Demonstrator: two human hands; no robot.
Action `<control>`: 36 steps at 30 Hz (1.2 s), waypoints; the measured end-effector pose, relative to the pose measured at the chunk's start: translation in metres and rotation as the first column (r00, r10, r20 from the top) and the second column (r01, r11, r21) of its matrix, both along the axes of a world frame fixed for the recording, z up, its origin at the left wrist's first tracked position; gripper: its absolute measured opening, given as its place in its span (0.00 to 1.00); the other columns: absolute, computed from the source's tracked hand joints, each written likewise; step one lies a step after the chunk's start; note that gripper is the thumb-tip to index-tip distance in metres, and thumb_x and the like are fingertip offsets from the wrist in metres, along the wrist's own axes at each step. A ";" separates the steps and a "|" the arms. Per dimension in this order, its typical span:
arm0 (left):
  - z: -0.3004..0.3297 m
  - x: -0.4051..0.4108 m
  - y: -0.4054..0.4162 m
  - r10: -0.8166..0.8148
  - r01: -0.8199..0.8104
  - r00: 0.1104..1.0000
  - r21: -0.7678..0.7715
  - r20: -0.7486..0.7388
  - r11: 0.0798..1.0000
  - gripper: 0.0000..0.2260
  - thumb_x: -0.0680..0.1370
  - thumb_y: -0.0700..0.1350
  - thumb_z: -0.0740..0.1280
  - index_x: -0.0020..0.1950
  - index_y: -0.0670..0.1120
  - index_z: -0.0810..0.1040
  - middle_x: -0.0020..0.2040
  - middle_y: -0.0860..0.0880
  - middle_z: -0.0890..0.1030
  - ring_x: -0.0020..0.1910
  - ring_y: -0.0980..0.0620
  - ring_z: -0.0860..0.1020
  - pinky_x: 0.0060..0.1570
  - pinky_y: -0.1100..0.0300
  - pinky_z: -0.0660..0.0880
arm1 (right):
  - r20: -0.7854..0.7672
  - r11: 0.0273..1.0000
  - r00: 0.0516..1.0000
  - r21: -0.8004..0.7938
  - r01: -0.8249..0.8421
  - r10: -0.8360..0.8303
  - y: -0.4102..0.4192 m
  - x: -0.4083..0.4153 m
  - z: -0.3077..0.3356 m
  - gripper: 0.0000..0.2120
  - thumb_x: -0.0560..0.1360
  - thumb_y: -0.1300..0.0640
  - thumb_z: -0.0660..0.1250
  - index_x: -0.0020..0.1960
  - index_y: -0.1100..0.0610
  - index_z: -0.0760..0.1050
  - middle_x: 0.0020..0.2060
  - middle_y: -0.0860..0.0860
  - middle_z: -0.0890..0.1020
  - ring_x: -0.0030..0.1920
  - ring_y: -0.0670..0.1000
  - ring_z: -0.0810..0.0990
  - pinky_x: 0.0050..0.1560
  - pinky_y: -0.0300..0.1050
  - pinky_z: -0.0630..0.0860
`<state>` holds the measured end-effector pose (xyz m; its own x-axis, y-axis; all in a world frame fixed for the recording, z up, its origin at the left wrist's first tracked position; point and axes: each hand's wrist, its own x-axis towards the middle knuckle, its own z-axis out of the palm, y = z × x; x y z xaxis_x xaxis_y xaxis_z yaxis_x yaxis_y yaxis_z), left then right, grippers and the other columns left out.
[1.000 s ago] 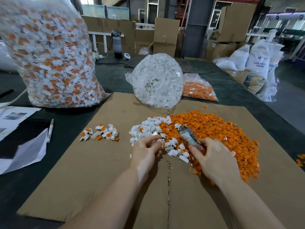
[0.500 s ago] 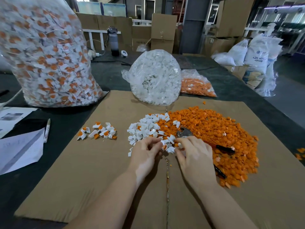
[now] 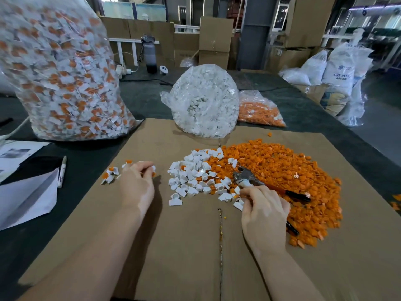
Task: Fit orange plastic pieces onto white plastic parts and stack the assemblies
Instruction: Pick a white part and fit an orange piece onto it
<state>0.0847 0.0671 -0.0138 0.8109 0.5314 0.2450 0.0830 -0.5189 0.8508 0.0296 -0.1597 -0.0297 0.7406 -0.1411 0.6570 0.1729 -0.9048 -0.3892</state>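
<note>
Left hand (image 3: 136, 185) is over the small pile of finished white-and-orange pieces (image 3: 111, 173), fingers bent, maybe letting one go; I cannot tell for sure. Right hand (image 3: 263, 211) pinches a loose white plastic part (image 3: 244, 183) beside the metal pliers (image 3: 249, 178). Next, it needs an orange plastic piece from the big orange heap (image 3: 282, 168).

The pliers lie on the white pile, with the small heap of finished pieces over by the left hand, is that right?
Not quite: the head view shows the pliers lying on the orange pile, beside the white pile. The finished pieces are indeed by the left hand.
</note>
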 end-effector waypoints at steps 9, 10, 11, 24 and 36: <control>-0.009 0.004 0.009 0.026 -0.016 0.998 0.168 -0.061 0.986 0.12 0.78 0.39 0.63 0.60 0.43 0.79 0.58 0.43 0.71 0.60 0.43 0.70 0.63 0.55 0.66 | -0.015 0.999 0.999 -0.031 0.036 -0.036 0.000 0.002 -0.004 0.13 0.61 0.73 0.75 0.39 0.58 0.81 0.36 0.51 0.80 0.39 0.58 0.79 0.45 0.54 0.69; -0.008 0.002 0.004 0.018 -0.011 0.999 0.194 -0.037 0.981 0.11 0.78 0.39 0.64 0.59 0.44 0.79 0.57 0.44 0.71 0.60 0.44 0.68 0.62 0.55 0.65 | -0.016 0.999 0.999 -0.039 0.038 -0.039 0.000 0.002 -0.004 0.13 0.61 0.73 0.75 0.39 0.58 0.81 0.36 0.52 0.80 0.39 0.58 0.79 0.45 0.54 0.69; -0.006 -0.001 -0.003 -0.010 0.010 1.000 0.213 0.000 0.977 0.11 0.77 0.38 0.65 0.57 0.45 0.80 0.54 0.47 0.71 0.60 0.45 0.68 0.59 0.58 0.65 | -0.017 0.998 0.999 -0.047 0.041 -0.042 0.001 0.002 -0.004 0.13 0.61 0.73 0.75 0.39 0.58 0.81 0.36 0.52 0.80 0.39 0.58 0.79 0.45 0.54 0.69; -0.004 -0.011 -0.077 -0.465 0.452 0.883 0.369 -0.059 0.812 0.10 0.77 0.36 0.63 0.53 0.45 0.81 0.49 0.49 0.77 0.51 0.51 0.76 0.48 0.62 0.69 | -0.039 0.980 0.998 -0.195 0.033 -0.041 0.004 0.002 -0.001 0.09 0.64 0.62 0.78 0.43 0.55 0.82 0.38 0.52 0.80 0.39 0.56 0.78 0.45 0.55 0.72; -0.012 -0.026 -0.087 -0.517 0.481 0.855 0.301 0.046 0.823 0.08 0.76 0.35 0.65 0.51 0.41 0.83 0.46 0.52 0.69 0.41 0.61 0.71 0.43 0.80 0.63 | -0.031 0.983 0.999 -0.178 0.035 -0.041 0.003 0.002 -0.003 0.12 0.62 0.69 0.76 0.40 0.57 0.80 0.35 0.50 0.81 0.37 0.55 0.78 0.46 0.54 0.72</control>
